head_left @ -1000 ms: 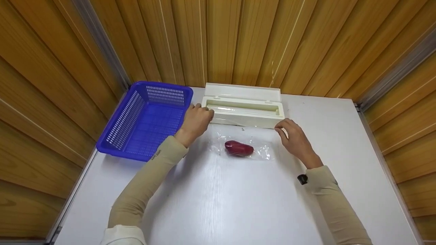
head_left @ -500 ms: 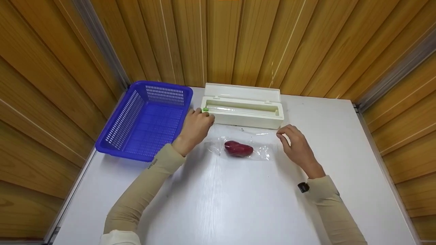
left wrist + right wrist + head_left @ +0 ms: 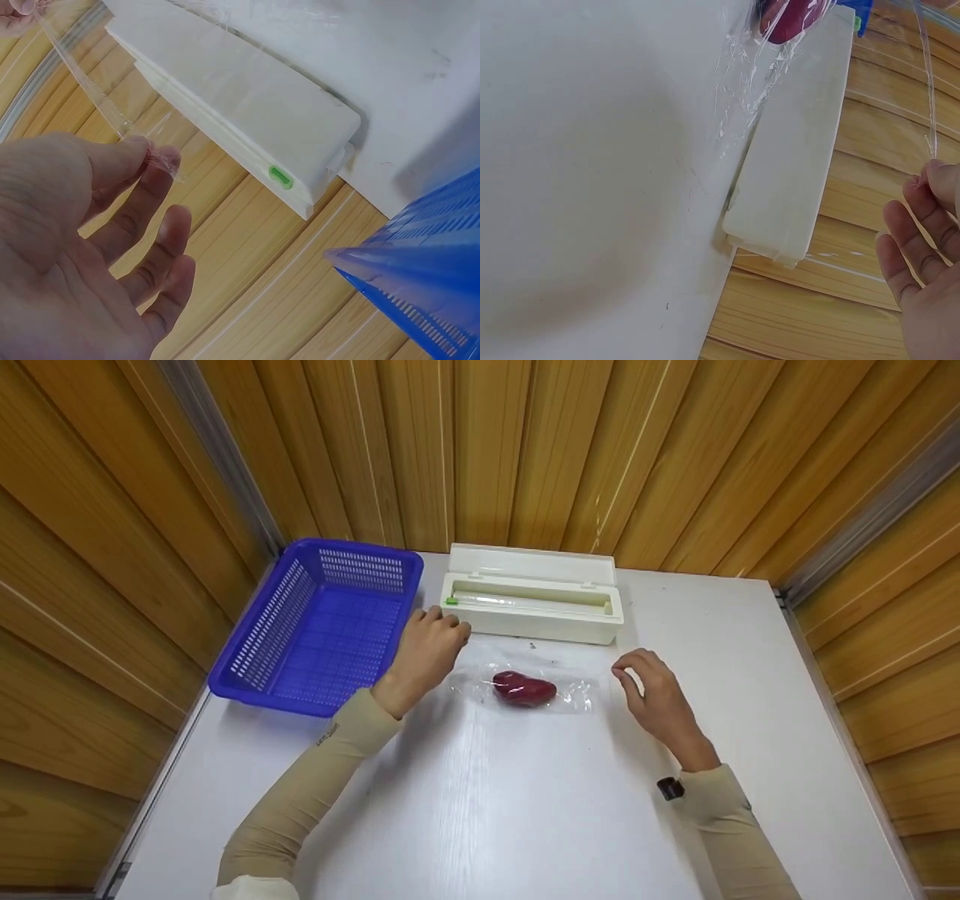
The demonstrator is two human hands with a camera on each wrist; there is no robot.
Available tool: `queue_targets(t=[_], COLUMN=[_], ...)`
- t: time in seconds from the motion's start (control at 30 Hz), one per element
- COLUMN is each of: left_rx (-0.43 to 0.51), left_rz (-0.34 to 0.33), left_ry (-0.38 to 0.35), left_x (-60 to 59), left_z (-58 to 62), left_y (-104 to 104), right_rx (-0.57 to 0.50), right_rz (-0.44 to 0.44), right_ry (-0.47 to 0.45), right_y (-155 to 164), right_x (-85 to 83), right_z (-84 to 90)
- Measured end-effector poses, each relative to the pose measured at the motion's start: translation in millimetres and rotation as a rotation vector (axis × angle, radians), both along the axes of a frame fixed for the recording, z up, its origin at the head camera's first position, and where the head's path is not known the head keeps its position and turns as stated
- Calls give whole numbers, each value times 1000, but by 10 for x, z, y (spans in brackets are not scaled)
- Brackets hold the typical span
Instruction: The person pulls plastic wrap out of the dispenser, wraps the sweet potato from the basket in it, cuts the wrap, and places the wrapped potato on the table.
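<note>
A dark red, lumpy fruit lies on a sheet of clear cling film spread over the white table. My left hand pinches the film's far left corner between thumb and forefinger, just in front of the white film dispenser. My right hand pinches the far right corner, and a film edge runs up to its fingertips. The dispenser's lid stands open, and a green slider sits at its left end.
A blue slatted plastic basket stands at the table's back left, beside the dispenser. Wooden panel walls close in behind and on both sides. The near half of the table holds only my forearms.
Both hands have drawn back from the dispenser toward me, bringing the film's far edge with them. The green slider, hidden a second ago by my left hand, now shows.
</note>
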State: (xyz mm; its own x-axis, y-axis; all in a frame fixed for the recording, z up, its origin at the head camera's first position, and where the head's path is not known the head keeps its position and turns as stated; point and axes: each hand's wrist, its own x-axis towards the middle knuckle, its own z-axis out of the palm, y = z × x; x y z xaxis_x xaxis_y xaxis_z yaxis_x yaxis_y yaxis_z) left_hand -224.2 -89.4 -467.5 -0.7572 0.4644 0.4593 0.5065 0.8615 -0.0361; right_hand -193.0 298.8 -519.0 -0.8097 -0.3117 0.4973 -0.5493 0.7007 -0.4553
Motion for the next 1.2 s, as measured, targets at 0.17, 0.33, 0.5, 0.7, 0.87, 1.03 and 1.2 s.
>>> queue_targets(t=[0.17, 0.33, 0.5, 0.7, 0.87, 1.03, 1.2], left_rx=[2, 6, 3, -4, -15, -7, 10], left_rz=[-10, -17, -26, -31, -37, -54, -61], left_ry=[56, 79, 82, 89, 76, 63, 58], left_x=[58, 116, 185, 265, 317, 366, 421], left_z=[-21, -44, -69, -123, -164, -182, -199], left_y=[-12, -26, -39, -56, -58, -72, -89], right_rx=[-19, -32, -33, -21, 0, 22, 35], right_rz=[15, 25, 33, 63, 76, 73, 82], right_ry=[24, 37, 38, 27, 8, -8, -12], right_y=[5, 11, 7, 5, 9, 8, 11], right_x=[57, 113, 189, 263, 295, 332, 368], right_z=[-29, -62, -99, -161, -195, -217, -232])
